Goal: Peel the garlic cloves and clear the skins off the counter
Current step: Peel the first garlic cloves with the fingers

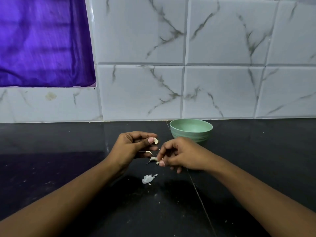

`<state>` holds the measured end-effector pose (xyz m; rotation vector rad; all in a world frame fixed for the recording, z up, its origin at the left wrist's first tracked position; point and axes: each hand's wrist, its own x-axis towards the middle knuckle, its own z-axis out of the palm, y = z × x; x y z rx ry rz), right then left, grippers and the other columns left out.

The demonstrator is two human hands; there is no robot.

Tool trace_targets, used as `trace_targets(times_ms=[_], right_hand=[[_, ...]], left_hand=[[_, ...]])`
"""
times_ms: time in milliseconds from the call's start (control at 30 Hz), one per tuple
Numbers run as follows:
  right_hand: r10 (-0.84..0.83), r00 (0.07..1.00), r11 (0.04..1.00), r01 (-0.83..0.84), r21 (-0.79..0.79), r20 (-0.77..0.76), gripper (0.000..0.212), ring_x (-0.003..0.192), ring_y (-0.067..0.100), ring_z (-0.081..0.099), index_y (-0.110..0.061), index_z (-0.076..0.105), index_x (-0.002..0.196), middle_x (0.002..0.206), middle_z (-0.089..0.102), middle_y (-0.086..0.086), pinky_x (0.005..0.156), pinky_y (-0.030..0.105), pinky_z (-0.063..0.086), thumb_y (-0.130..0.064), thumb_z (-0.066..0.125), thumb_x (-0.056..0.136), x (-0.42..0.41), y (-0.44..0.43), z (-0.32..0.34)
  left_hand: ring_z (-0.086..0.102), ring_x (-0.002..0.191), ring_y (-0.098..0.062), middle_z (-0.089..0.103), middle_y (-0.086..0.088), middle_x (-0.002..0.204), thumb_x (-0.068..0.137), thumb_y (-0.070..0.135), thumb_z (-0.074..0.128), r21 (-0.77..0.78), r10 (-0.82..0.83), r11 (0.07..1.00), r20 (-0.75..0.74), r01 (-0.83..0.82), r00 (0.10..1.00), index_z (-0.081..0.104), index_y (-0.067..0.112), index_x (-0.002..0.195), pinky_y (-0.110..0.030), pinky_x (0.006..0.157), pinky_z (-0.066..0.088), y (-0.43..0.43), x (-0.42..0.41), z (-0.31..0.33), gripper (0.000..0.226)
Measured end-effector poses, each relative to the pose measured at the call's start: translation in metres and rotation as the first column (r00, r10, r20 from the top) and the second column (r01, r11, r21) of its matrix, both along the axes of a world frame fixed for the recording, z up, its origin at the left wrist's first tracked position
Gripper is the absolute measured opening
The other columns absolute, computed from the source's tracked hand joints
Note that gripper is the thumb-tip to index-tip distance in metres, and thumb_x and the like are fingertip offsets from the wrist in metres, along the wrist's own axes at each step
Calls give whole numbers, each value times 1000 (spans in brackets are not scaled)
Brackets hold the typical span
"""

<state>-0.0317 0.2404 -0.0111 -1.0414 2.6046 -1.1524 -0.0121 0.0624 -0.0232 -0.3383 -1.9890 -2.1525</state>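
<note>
Cloth [42, 41] in purple fills the top left corner of the wall [222, 91]. Over the black counter [256, 159], the left hand [130, 146] curls its fingers and pinches a bit of skin [155, 140] at the thumb tip. Lower down, a white skin scrap [147, 179] lies on the counter. The right hand [181, 154] pinches the garlic clove [153, 159] between thumb and finger, close to the left hand. A green bowl [191, 134] stands behind, by the wall.

Mint-green bowl [191, 135], blk counter [68, 168], white tiles [222, 91] w/ grey veins, purple cloth [42, 40], whitish skin scrap [148, 179]
</note>
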Motion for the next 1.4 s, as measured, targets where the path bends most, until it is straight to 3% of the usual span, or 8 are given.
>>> trace_targets(times_ms=[167,267,367,467,567,767,1100,1400], right_hand=[[18,967,997,3,82,-253,8,67,7,59,-20,77,81,76,65,-5,62,29,49,-21,80,74,-1,1,1],[-4,968,1000,8,13,-250,20,60,2,54,-31,68,60,68,63,-7,62,29,46,-23,85,66,-1,0,2],[2,964,1000,-5,-11,-265,28,60,2,52,-32,60,58,68,61,-5,61,29,45,-24,87,64,1,-1,1],[3,979,997,-19,-78,-201,21,58,2,56,-24,63,70,66,63,-6,51,17,45,-13,81,73,2,-1,1],[-76,989,983,53,-176,-128,14,60,10,65,-21,66,79,64,66,-5,49,23,52,-8,70,83,1,0,1],[-186,978,921,140,-363,-94,9,65,15,71,-18,69,76,73,72,11,55,23,54,-12,72,82,-1,-3,-1],[-174,985,914,158,-375,-9,13,56,12,66,-13,67,76,66,68,5,48,21,51,-4,65,86,-2,-5,-3],[-233,969,916,193,-352,-76,15,54,12,66,-16,67,73,64,68,7,47,20,49,-6,67,84,-4,-5,-4]], left_hand=[[70,66,-13,73,-3,76,82,4,63,-21,14,1000,-10,-14,1000,70,9,87,-24,59,57,-1,-1,0,10],[71,66,-13,73,-2,75,83,3,63,-33,21,999,-6,-22,1000,70,9,87,-25,61,57,-2,-1,-1,10],[70,66,-12,73,-2,74,84,2,63,-42,31,999,-18,-32,999,70,9,87,-23,59,56,-3,-1,-1,11],[71,66,-12,73,-2,74,85,1,63,-54,39,998,-29,-41,999,70,9,87,-21,57,56,-4,-2,0,10],[71,67,-13,73,-3,73,84,2,64,-77,52,996,-44,-55,998,70,8,86,-22,59,57,-4,-3,-1,9],[72,72,-18,73,-10,74,72,15,71,-135,75,987,-91,-86,993,71,9,82,-30,68,57,-2,-1,-1,11],[72,72,-19,74,-9,74,64,25,74,-253,114,952,-222,-170,968,73,14,73,-51,80,57,0,4,1,15],[72,71,-24,74,-7,72,65,28,76,-296,139,928,-288,-226,948,75,21,68,-52,77,57,1,5,1,8]])
